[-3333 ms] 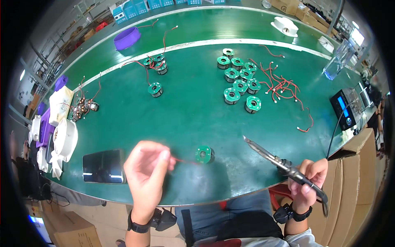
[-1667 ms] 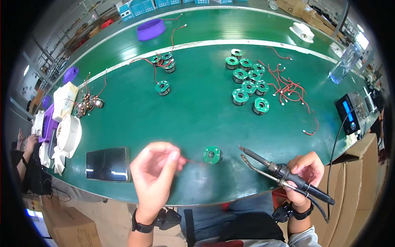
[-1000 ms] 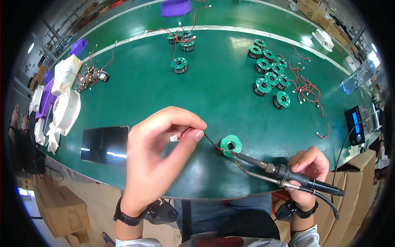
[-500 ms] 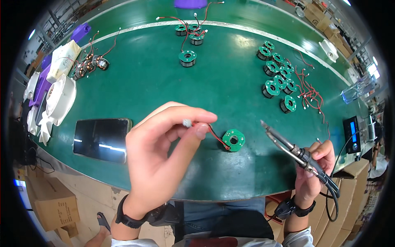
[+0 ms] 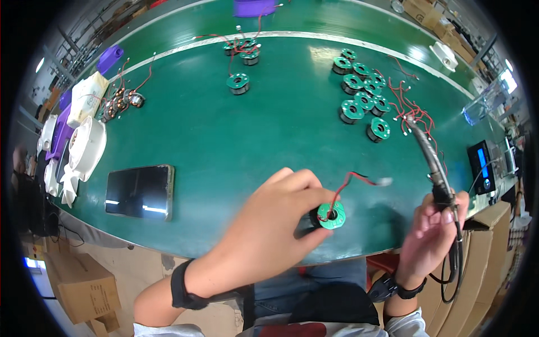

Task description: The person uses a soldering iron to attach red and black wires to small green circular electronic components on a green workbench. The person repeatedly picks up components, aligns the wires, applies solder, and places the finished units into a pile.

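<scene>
At the near edge of the green bench (image 5: 191, 135): a stator coil topped with a round green circuit board (image 5: 336, 218), gripped in the left hand, well to the left of the right one; from here I can't tell whether it is lifted.
Left hand (image 5: 281, 222): thumb and fingers closed around the coil's sides.
Red-and-black lead (image 5: 341, 189): rising from the board and bending rightward to a white connector (image 5: 384, 182), its far end loose.
Right hand (image 5: 435, 227): fingers curled round the soldering iron (image 5: 431, 154), its tip upward, away from the coil.
Coil, against half a second ago: then it stood on the bench while the left fingers pinched its lead; now those fingers have the coil itself.
Iron, likewise: it slanted toward the upper left then; it stands steeper now, its tip farther from the coil.
</scene>
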A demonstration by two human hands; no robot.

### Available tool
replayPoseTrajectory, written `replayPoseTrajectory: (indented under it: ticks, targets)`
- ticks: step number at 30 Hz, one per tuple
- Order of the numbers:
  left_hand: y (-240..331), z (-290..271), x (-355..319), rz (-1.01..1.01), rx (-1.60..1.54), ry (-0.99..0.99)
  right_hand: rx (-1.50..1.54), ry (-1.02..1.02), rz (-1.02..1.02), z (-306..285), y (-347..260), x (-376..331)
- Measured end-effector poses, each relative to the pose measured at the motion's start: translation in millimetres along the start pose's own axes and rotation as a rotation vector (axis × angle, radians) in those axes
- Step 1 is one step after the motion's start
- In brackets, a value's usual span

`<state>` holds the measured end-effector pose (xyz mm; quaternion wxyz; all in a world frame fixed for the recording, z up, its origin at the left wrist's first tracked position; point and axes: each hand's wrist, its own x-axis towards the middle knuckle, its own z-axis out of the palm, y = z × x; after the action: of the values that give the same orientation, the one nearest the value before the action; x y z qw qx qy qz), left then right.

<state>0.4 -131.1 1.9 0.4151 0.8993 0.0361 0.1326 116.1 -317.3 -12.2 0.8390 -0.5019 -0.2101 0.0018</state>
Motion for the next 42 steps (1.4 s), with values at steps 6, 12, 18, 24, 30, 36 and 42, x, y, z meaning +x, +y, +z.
replayPoseTrajectory:
  ticks: [6,12,18,24,30,36,42]
  targets:
    - [19,17,5,-0.041,-0.017,0.250,0.041,-0.110,0.105,23,9,-11]
    - [22,21,3,-0.012,-0.162,0.358,0.143,-0.168,0.181,35,13,-15]
    - [13,19,-14,-0.114,-0.285,0.432,0.045,-0.139,0.229,46,17,-20]
    - [1,15,-22,-0.067,0.001,0.380,-0.033,-0.207,0.189,49,17,-19]
    - [1,18,-23,-0.071,0.121,0.307,-0.015,-0.236,0.143,37,16,-19]
    - [5,19,-24,-0.045,0.000,0.389,-0.075,-0.169,-0.072,-7,-7,-26]
    - [5,19,-28,0.062,-0.036,0.295,-0.014,-0.163,0.012,-23,-1,-48]
